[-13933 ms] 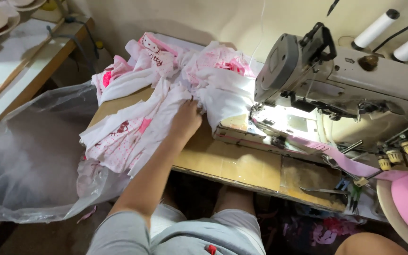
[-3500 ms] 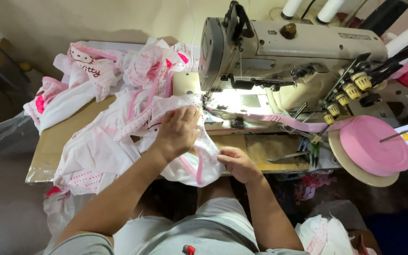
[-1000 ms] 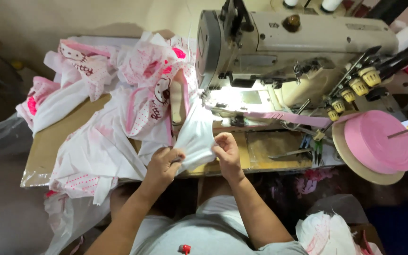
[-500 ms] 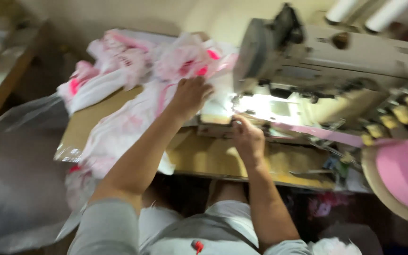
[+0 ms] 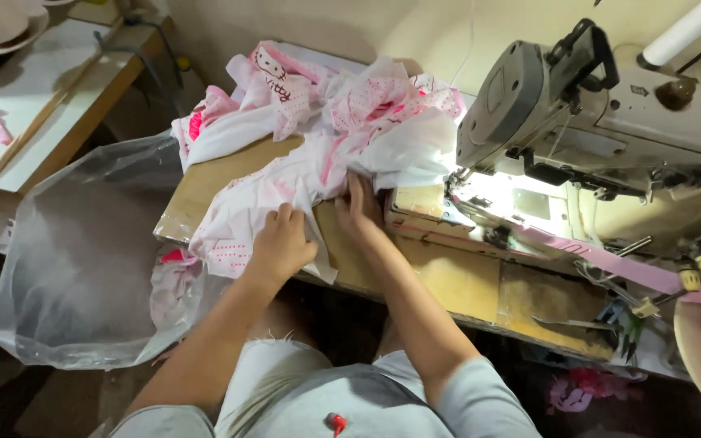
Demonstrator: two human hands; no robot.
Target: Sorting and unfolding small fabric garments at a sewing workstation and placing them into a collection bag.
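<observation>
Looking down from the head view, nearest is the person's lap in grey clothing, both bare forearms reaching up to the wooden surface [image 5: 204, 182]. The left hand [image 5: 281, 243] lies curled on a white garment piece with pink dots [image 5: 241, 219] at the surface's front edge, grip closed on a fold of it as far as I can see. The right hand [image 5: 359, 207] sits just beside it, fingers flat and pushed into the same cloth, so its grip looks loose, pressing more than pinching. That piece spreads over the front left of the surface, one corner hanging off the edge.

A big clear plastic bag [image 5: 75, 259] slumps open below the surface's left side, touching it. Past the hands is a heap of white and pink printed fabric [image 5: 350, 109], piled against the wall. To the right stands a beige industrial sewing machine [image 5: 602, 105] with its work light on, a pink ribbon strip [image 5: 602, 259] running out from under it along the bed.
</observation>
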